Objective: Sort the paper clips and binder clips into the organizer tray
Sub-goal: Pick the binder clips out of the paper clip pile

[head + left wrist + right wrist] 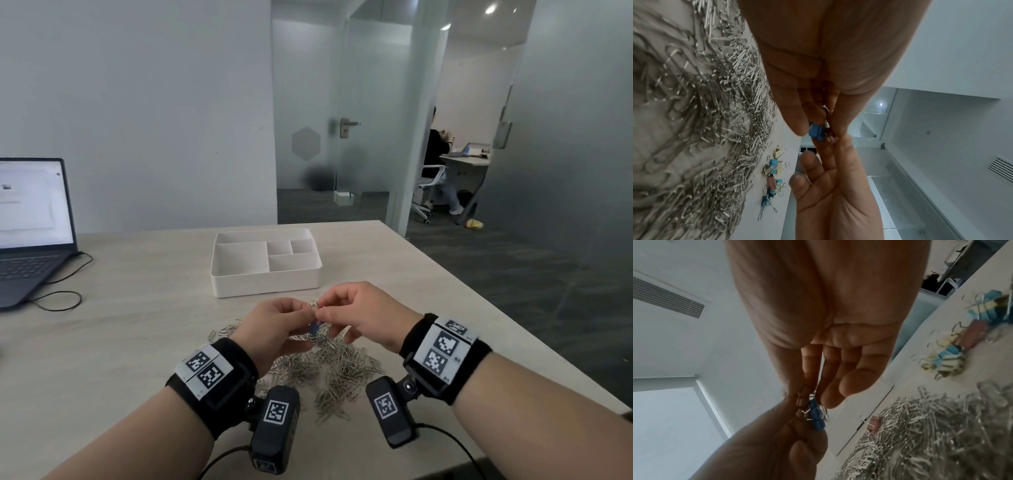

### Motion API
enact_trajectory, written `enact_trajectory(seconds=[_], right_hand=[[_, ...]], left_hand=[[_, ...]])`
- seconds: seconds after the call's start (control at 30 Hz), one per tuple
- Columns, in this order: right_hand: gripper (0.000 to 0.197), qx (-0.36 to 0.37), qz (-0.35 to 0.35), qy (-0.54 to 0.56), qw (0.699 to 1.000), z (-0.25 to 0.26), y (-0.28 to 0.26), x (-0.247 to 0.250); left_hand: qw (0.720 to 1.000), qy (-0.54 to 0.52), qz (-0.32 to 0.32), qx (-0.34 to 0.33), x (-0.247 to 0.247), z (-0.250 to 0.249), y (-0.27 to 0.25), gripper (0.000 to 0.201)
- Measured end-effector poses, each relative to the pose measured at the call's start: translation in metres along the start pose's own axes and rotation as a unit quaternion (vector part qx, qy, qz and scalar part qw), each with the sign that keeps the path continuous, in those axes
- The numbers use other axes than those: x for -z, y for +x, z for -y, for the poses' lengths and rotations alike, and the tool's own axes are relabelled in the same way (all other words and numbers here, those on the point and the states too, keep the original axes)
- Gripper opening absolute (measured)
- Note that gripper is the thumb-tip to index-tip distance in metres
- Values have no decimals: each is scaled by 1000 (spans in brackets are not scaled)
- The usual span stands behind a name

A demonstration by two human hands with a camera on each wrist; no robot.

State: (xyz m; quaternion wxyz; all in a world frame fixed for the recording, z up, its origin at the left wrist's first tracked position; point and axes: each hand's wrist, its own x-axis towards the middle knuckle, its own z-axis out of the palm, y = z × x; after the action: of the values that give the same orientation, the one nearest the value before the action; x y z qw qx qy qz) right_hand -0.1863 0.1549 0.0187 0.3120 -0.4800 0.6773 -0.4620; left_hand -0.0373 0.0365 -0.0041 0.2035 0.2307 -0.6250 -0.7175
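Both hands meet above a pile of silver paper clips on the table. My left hand and my right hand pinch one small blue binder clip between them. Its wire handle sticks up between the fingertips. In the left wrist view the blue binder clip sits at my left hand's fingertips. In the right wrist view my right hand's thumb and forefinger pinch the wires just above the blue binder clip. The white organizer tray stands beyond the hands, with nothing visible in its compartments.
Loose blue, yellow and pink binder clips lie beside the paper clip pile; a pink binder clip lies at its edge. An open laptop with a cable sits at the left. The table's right edge runs close to my right arm.
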Motion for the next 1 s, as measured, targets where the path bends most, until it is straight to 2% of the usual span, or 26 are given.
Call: enact_trajectory(seconds=[0.13, 0.27, 0.37, 0.47, 0.57, 0.63, 0.73, 0.83, 0.87, 0.9, 0.97, 1.0], right_hand=[[7, -5, -13, 43, 999, -4, 3, -6], [10, -11, -26, 48, 998, -7, 4, -6], [14, -14, -55, 42, 997, -10, 6, -2], [19, -39, -66, 15, 997, -17, 7, 5], [15, -71, -75, -97, 990, -27, 9, 20], [12, -90, -75, -207, 971, -33, 11, 35], [11, -111, -72, -341, 931, -36, 13, 59], [14, -116, -62, -439, 889, -30, 13, 66], [19, -108, -71, -448, 885, -28, 13, 64], [22, -96, -82, -425, 896, -24, 12, 60], [26, -68, -78, -292, 951, -14, 10, 46], [29, -53, -53, -217, 973, -8, 9, 36]], left_hand=[[1000, 13, 10, 0, 7, -3, -4, 5], [999, 30, -20, 0, 12, -3, -5, 4], [990, 124, -61, -22, 18, -4, -2, 7], [959, 262, -97, -40, 27, -6, -1, 8], [947, 302, -107, -37, 34, -7, -1, 6], [958, 260, -112, -36, 36, -6, -1, 7], [986, 141, -87, -15, 37, -4, -2, 7], [997, 53, -56, 5, 38, -3, -5, 11], [998, 27, -49, 9, 38, -3, -5, 12], [999, 1, -41, 11, 38, -3, -5, 13], [999, -36, -19, 11, 35, -4, -6, 15], [999, -45, -8, 9, 34, -4, -7, 16]])
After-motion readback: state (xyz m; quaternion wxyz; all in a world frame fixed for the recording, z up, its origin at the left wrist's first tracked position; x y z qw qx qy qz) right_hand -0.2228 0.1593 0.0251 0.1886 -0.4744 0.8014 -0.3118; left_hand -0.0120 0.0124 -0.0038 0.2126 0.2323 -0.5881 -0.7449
